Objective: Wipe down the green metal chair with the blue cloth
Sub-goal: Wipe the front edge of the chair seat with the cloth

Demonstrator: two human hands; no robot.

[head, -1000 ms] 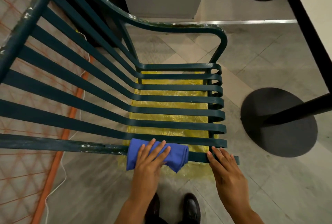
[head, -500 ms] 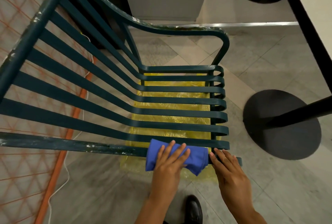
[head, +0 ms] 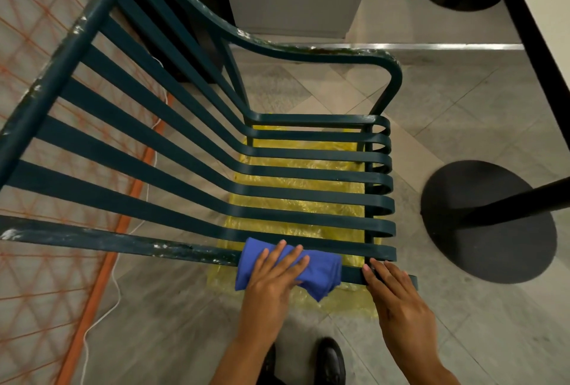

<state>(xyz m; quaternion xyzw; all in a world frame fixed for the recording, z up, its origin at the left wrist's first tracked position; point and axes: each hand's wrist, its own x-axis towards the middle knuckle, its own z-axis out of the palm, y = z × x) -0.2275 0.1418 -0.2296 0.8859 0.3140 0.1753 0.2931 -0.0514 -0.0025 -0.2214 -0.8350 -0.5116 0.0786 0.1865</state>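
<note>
My left hand (head: 274, 279) lies flat on the blue cloth (head: 320, 273), fingers straight and slightly spread, pressing it onto the nearest rail of the green metal chair (head: 308, 196). My right hand (head: 398, 295) rests open on the same rail just right of the cloth, fingertips over its edge, steadying the chair. To wipe well I should keep my palm's weight on the cloth, let the fold wrap the rail's edge, and run along its full length, since the rail left of the cloth shows pale chipped specks. Beyond this rail the seat slats wait, each needing its own pass, with the yellow plastic sheet (head: 308, 174) on the floor under them. Farthest from the cloth, the curved armrest (head: 324, 52) looks scuffed too.
</note>
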